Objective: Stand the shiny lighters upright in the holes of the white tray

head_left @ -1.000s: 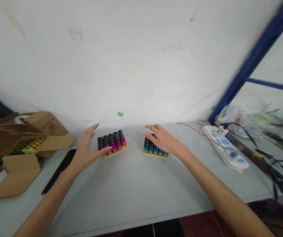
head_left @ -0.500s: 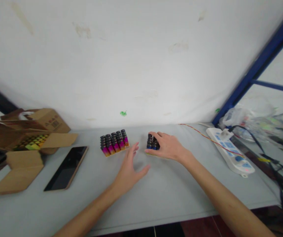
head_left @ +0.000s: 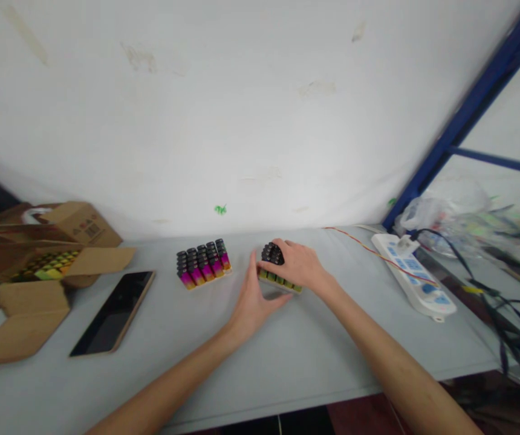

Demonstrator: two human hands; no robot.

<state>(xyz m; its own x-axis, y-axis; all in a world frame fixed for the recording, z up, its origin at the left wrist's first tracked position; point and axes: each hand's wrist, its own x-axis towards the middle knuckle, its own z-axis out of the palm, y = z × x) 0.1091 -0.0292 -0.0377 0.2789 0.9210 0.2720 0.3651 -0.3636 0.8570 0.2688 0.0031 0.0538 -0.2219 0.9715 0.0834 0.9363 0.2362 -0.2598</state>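
Observation:
A small block of upright, black-topped cylinders (head_left: 274, 254), which look like batteries with yellow-green lower sides, stands on the table between my hands. My right hand (head_left: 294, 263) is closed over its top and right side, hiding part of it. Around the left side and front edge curls my left hand (head_left: 253, 296), fingers along the side and thumb across the front. To the left stands a wider block of similar black-topped batteries (head_left: 203, 264), purple and gold below, which neither hand touches.
An open cardboard box (head_left: 85, 223) at the left holds rows of similar yellow-green pieces. A dark phone (head_left: 113, 314) lies beside it. At the right are a white power strip (head_left: 412, 275), a red-yellow wire, black cables and clear plastic bags (head_left: 445, 208). A wall rises behind the table.
My left hand has moved right and closed in on the small block. That block's front now shows yellow-green where blue showed before. The camera view has shifted slightly.

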